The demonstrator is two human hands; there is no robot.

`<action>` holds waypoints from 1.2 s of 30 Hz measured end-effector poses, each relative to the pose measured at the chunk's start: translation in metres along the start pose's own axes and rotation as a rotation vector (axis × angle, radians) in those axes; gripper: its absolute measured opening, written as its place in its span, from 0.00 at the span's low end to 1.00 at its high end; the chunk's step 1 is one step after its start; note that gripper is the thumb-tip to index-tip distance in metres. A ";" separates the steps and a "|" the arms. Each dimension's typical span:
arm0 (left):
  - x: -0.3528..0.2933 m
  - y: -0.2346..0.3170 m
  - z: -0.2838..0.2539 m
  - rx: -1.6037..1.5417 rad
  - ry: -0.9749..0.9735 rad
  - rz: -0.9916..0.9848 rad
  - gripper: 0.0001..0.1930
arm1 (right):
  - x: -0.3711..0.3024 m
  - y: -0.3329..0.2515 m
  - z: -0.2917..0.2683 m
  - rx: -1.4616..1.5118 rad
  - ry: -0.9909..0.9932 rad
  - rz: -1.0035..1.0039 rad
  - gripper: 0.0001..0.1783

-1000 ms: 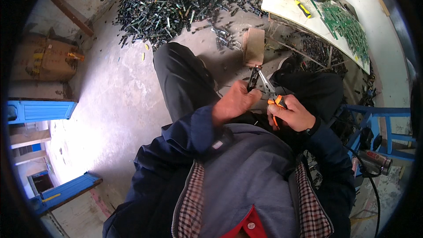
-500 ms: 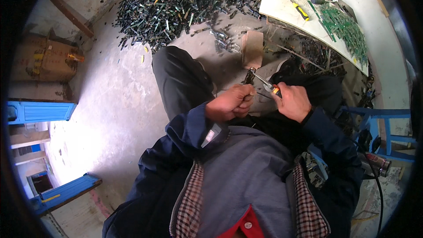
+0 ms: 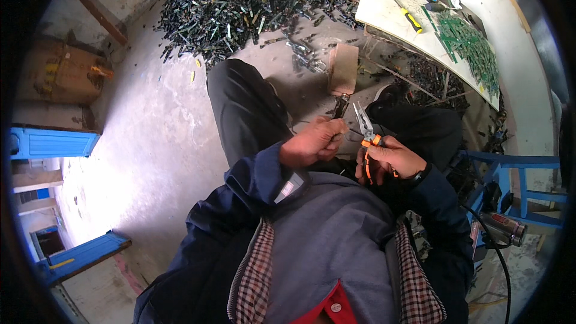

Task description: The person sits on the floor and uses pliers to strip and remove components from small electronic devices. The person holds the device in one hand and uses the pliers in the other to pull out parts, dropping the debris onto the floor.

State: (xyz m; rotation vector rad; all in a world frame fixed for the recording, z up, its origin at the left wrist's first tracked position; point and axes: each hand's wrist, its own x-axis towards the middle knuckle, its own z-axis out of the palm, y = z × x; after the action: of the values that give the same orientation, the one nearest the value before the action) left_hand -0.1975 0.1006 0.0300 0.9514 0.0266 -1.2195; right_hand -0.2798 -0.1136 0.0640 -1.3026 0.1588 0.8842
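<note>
My left hand (image 3: 313,141) is closed in a fist round the lower end of a small dark strip-shaped part (image 3: 341,107). That part points away from me, its far end at the near edge of a brown block (image 3: 343,71) on the floor. In my right hand (image 3: 401,161) are long-nose pliers (image 3: 367,132) with orange-and-black handles. Their jaws point up and away, slightly parted, to the right of the dark part and apart from it. Both hands are over my lap, between my bent legs.
A large heap of dark strips (image 3: 240,12) covers the far floor. At the far right, a white board (image 3: 384,0) bears a yellow-handled screwdriver (image 3: 413,22) and green circuit-board pieces (image 3: 468,45). A blue stool (image 3: 522,180) and a metal cylindrical tool (image 3: 504,228) with a cable are right.
The pliers have come away from the dark part, turning more upright and rightward, and their handles now show. My left hand keeps its grip in nearly the same place.
</note>
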 end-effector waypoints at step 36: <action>-0.004 -0.007 -0.001 0.681 0.065 0.332 0.08 | 0.010 0.006 0.021 0.237 -0.019 0.000 0.19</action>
State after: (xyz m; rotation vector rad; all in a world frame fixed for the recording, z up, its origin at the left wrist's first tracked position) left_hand -0.2045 0.1039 0.0267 1.5151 -0.5053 -0.8906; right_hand -0.2842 -0.0908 0.0603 -1.0729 0.2408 0.8501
